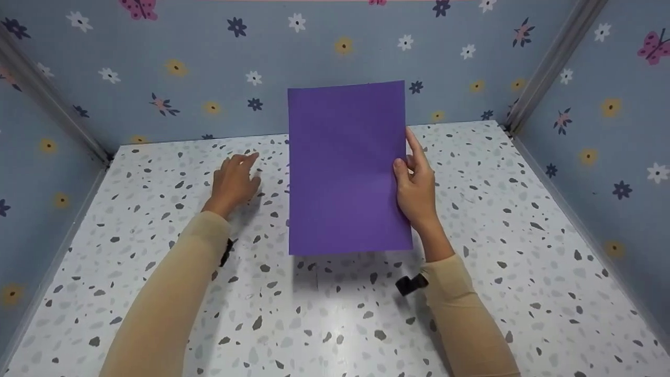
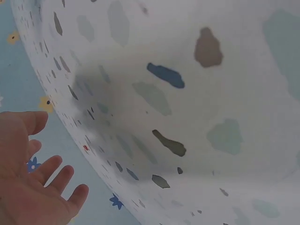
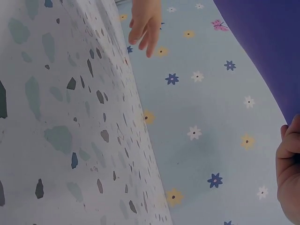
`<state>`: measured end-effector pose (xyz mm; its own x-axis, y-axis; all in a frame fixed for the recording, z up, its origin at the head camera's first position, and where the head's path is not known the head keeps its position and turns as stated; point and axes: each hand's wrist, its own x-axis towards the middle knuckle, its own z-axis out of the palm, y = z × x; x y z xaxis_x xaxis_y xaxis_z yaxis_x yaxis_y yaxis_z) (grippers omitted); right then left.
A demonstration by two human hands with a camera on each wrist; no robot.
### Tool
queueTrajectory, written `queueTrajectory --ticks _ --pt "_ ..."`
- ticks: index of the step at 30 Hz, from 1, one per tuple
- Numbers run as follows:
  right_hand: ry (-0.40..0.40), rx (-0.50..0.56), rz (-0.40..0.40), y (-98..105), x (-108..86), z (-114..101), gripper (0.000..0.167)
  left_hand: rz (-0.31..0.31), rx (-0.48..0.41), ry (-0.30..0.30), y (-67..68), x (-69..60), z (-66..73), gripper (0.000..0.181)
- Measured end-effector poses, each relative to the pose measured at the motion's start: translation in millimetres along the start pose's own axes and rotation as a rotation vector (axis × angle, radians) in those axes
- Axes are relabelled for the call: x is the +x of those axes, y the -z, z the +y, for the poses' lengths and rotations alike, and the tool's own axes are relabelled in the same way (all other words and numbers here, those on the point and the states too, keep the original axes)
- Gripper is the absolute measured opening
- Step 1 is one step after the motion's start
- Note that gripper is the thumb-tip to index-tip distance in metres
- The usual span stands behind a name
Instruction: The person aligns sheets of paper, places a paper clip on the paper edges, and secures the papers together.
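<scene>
A plain purple rectangular sheet, possibly paper or thin card, is held up off the table with its long sides roughly upright. My right hand grips its right edge, thumb in front and the other fingers at or behind the edge. In the right wrist view, part of the purple sheet shows beside the right hand. My left hand hovers left of the sheet, apart from it, fingers loosely bent and holding nothing. The left wrist view shows the left hand with nothing between its fingers.
Under both hands lies a white table with grey speckles. A blue flowered panel stands along the back, and similar panels close the sides. Each sleeve cuff carries a black strap or mount.
</scene>
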<state>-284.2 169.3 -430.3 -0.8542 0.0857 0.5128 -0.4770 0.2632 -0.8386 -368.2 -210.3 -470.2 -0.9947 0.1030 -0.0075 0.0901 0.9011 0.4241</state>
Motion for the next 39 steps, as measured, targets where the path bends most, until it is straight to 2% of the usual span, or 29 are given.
queueTrajectory --ticks 3,8,12,15,22,30,39 --pt "-0.008 0.005 0.003 0 -0.7 1 0.059 -0.057 0.007 0.035 -1.7 5.2 -5.2 0.067" --pt "-0.007 0.005 0.004 0 -0.4 1 0.060 -0.110 -0.011 0.088 -1.3 12.1 -13.6 0.070" --pt "-0.012 0.003 0.010 1 0.2 1 0.059 -0.152 -0.033 0.135 -1.3 16.7 -15.6 0.072" --pt "-0.012 0.002 0.011 2 0.4 2 0.059 -0.190 -0.042 0.148 -2.7 19.1 -16.7 0.073" --pt "0.006 0.019 0.005 0 0.7 2 0.058 -0.227 -0.011 0.082 -5.4 21.0 -17.4 0.072" --pt "0.008 -0.001 0.009 -1 0.2 1 0.058 -0.252 0.054 0.050 -9.7 24.5 -16.9 0.069" --pt "0.013 -0.009 0.008 3 1.7 1 0.059 -0.188 0.105 0.024 -14.4 24.3 -13.9 0.069"
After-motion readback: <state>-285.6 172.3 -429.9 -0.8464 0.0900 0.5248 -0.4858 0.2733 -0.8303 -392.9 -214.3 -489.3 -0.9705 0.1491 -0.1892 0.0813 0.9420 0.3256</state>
